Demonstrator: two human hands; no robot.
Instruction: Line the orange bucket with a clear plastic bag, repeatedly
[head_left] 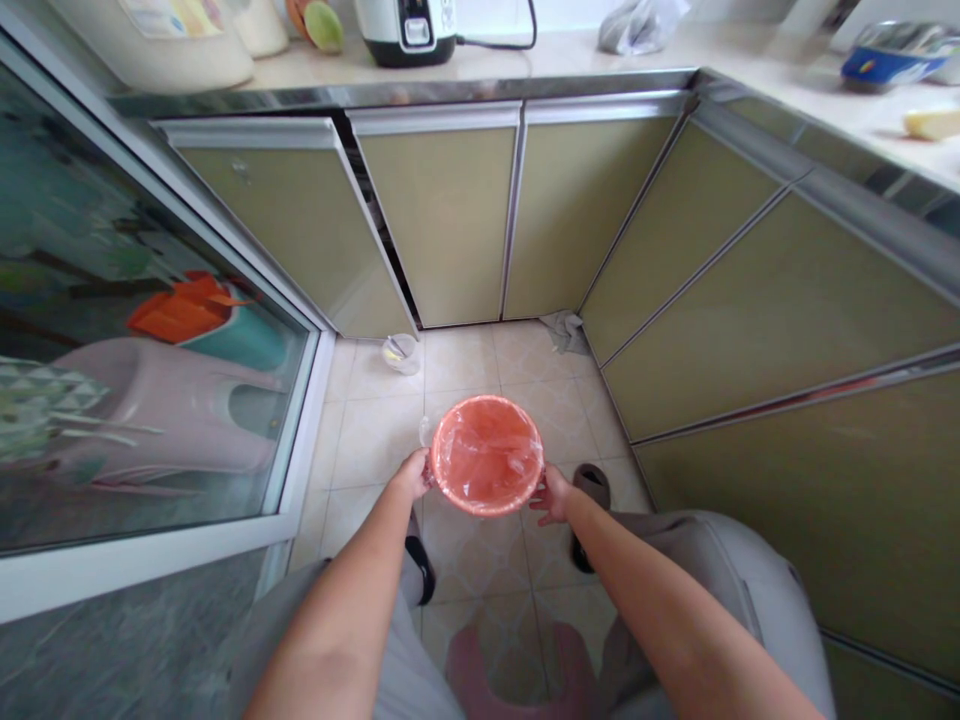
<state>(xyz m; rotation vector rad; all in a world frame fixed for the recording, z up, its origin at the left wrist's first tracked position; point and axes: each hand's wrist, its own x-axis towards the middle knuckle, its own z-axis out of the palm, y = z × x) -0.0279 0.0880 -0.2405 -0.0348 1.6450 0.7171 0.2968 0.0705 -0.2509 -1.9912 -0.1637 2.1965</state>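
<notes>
A round orange-red bin [487, 455] lined with thin clear plastic is between my hands in the middle of the view. The liner is folded over its rim. At the left, my left hand [413, 474] grips the bin just under the rim, its fingertips partly hidden. My right hand [553, 494] holds the opposite side, thumb near the rim and fingers somewhat spread against the wall below it. Whether the bin rests on the floor or is raised, I cannot tell.
A clear plastic tub [402, 354] stands by the slightly open cabinet door [277, 215]. Grey cloth [566, 332] lies in the corner. Dark slippers [592, 485] are near my right hand. A pink stool [517, 685] shows between my legs; a glass door [172, 420] borders the left.
</notes>
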